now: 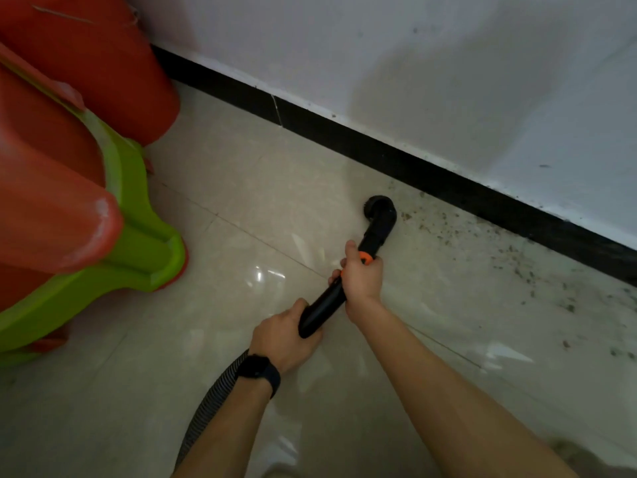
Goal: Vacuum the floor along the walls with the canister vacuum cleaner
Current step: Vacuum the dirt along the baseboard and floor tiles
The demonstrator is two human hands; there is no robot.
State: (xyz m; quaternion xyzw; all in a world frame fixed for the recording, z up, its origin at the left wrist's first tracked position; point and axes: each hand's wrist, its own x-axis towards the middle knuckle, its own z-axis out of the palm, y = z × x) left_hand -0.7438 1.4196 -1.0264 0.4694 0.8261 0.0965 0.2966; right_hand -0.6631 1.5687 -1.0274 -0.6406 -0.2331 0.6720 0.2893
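Vacuum wand (327, 301), one black tube, sits in both your hands. Your right hand (362, 274) grips it at the one orange collar (365, 258), and your left hand (281, 334), wearing one black watch (258, 369), clasps the rear end. Just beyond your right hand, the single round brush head (381, 210) rests on the tiled floor (275, 188), near the black baseboard (379, 150). Dark crumbs (517, 260) lie scattered right of that hand. One ribbed hose (213, 401) trails back behind your left wrist. Red-and-green plastic furniture (138, 243) stands well left of your left hand.
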